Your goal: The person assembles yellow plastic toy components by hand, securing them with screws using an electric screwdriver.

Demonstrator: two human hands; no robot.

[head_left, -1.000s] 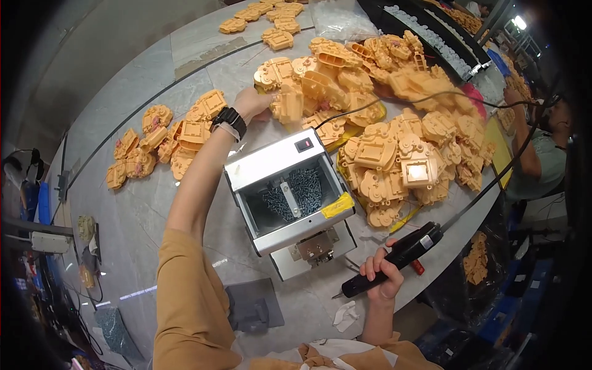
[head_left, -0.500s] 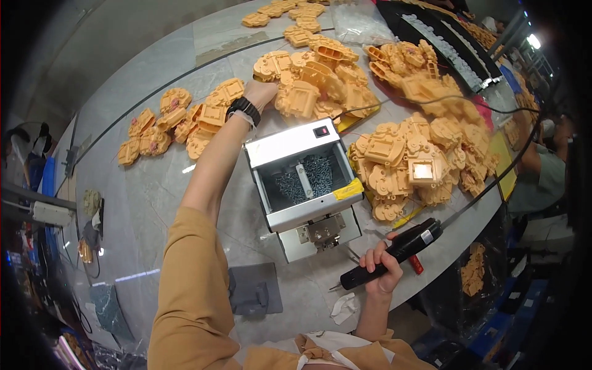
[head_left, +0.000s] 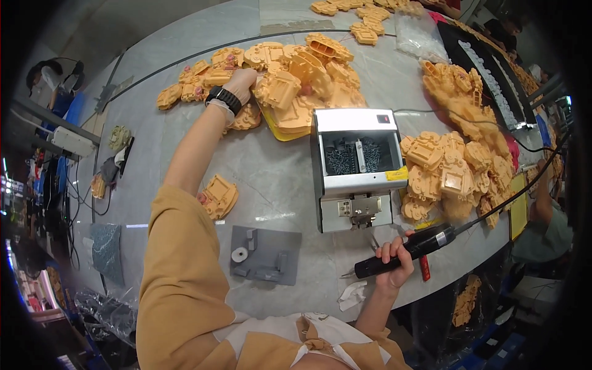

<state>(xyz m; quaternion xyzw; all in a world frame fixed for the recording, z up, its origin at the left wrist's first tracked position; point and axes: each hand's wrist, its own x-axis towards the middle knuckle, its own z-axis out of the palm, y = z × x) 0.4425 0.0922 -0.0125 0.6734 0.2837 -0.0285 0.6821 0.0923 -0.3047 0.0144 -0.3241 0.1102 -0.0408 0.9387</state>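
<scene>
My right hand [head_left: 396, 262] is wrapped around a black electric screwdriver [head_left: 377, 266], its bit angled down to the left over the table. My left hand [head_left: 242, 83], with a black watch on the wrist, reaches to the left edge of a heap of orange plastic housings [head_left: 280, 90] on a yellow tray [head_left: 285, 131]. Its fingers are hidden among the parts. Between my arms stands a screw feeder [head_left: 351, 117] full of small dark screws. A single orange housing [head_left: 219, 196] lies beside my left forearm. In front of me is a grey fixture plate [head_left: 287, 240] with raised blocks and a white round piece.
More orange housings [head_left: 453, 176] are heaped right of the feeder. A red-handled tool [head_left: 425, 268] and crumpled white paper [head_left: 353, 296] lie by my right hand. The screwdriver's cable [head_left: 512, 206] runs off to the right. Another person's arm [head_left: 542, 188] shows at the right edge.
The heap on the yellow tray has shifted left relative to the feeder, together with my left hand. My view has turned left. The single housing and more of the fixture plate now show.
</scene>
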